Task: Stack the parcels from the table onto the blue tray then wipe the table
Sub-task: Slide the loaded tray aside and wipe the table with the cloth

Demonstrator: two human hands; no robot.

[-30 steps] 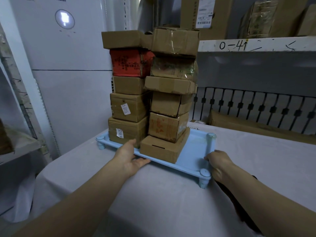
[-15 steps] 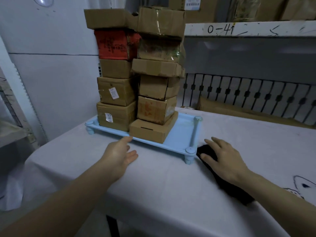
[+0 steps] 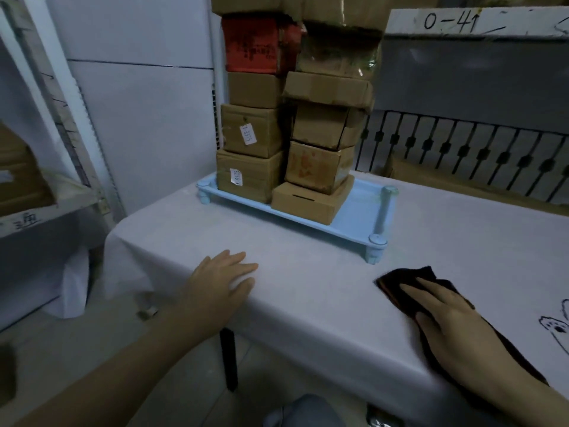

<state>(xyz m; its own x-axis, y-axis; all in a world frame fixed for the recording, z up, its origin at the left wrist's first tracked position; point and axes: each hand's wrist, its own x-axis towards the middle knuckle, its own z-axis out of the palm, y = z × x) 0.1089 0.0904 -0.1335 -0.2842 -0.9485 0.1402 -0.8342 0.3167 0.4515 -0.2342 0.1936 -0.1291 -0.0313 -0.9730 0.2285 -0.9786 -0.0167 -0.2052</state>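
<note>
Head view, looking down across the table (image 3: 308,303) with its white cover. Stacking looks done: parcels (image 3: 255,131) stand in two tall columns on the blue tray (image 3: 360,220), upper centre of frame, tops cut off by the frame edge. No loose parcel visible on the cloth.

My right hand (image 3: 455,328), lower right of frame, lies flat on the dark cloth (image 3: 397,282), fingers straight and a little spread, pressing it to the tabletop rather than pinching it. My left hand (image 3: 221,282), lower centre-left, rests palm down near the table's near edge, fingers relaxed, holding nothing.

Key relation: the unwiped surface lies mostly up and to the left of the cloth, between my two hands and below the tray. The cloth's long axis runs from upper left to lower right, under my forearm. The tray's near right leg is near the cloth's leading corner, above it. The right hand is the working hand.

Judgement: wiping phase starting. A leftward sweep should stay below the tray legs; nudging the tray risks the tall columns, which lean a little.
</note>
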